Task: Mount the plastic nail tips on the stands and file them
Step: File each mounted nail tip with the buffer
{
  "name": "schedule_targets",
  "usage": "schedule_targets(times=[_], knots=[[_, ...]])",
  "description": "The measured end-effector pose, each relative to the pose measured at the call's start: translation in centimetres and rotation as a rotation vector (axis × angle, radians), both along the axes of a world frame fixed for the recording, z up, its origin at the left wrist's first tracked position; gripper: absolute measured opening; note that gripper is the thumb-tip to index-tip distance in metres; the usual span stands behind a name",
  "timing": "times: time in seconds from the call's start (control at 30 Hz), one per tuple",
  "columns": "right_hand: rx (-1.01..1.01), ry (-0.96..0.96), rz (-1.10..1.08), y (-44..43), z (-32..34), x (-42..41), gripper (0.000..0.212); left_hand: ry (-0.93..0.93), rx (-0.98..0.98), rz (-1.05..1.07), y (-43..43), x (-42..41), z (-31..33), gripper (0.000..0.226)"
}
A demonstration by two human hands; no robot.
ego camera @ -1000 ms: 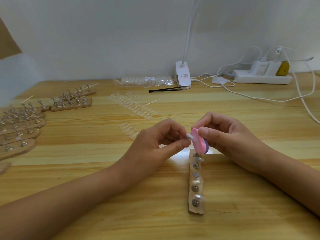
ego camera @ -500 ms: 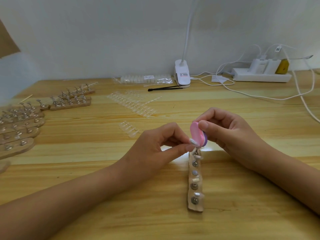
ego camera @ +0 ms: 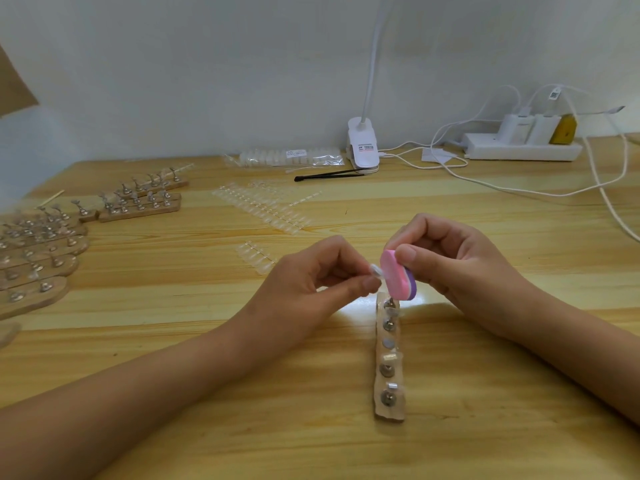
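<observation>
- We note L hand (ego camera: 311,282) pinching clear nail tip (ego camera: 375,270) btwn thumb & forefinger, mid-table (ego camera: 450,445), just above far end of wooden stand strip (ego camera: 389,362).
- R hand (ego camera: 450,261) grips pink/purple buffer block (ego camera: 396,280), face against tip.
- Spare stand strips (ego camera: 138,206) far left.

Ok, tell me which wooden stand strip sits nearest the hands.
The lone strip lying end-on just below the pink file; the others are grouped far left.
</observation>
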State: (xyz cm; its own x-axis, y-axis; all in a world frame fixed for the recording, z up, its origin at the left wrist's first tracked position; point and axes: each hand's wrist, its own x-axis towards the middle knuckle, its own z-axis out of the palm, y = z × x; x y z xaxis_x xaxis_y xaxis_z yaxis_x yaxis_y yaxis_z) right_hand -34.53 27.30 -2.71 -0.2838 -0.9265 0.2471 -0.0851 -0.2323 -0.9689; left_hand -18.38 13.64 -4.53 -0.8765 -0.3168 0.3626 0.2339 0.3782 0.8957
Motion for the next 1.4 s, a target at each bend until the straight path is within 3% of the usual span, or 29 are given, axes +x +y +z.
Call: schedule_targets(times=[0.1,0.27,0.5,0.87,1.2,1.4], knots=[[-0.003,0.011,-0.038,-0.05,-0.12,-0.10,0.017,-0.014,-0.056,-0.038,0.41,0.14,0.09,0.008],[-0.004,-0.006,0.019,0.01,0.05,-0.14,0.021,-0.010,0.017,0.005,-0.04,0.00,0.02,0.009],[-0.014,-0.043,-0.103,-0.33,-0.36,-0.35,0.018,-0.028,-0.017,0.024,0.11,0.08,0.13,0.008],[-0.021,0.062,-0.120,-0.28,-0.49,-0.19,0.020,-0.037,0.042,0.073,-0.12,-0.11,0.26,0.004],[-0.030,0.068,-0.095,-0.31,-0.55,-0.25,0.017,-0.049,0.067,0.034,0.31,0.07,0.35,0.017],[-0.020,0.069,-0.118,-0.37,-0.51,-0.22,0.017,-0.052,-0.036,0.041,0.55,0.22,0.38,0.003]])
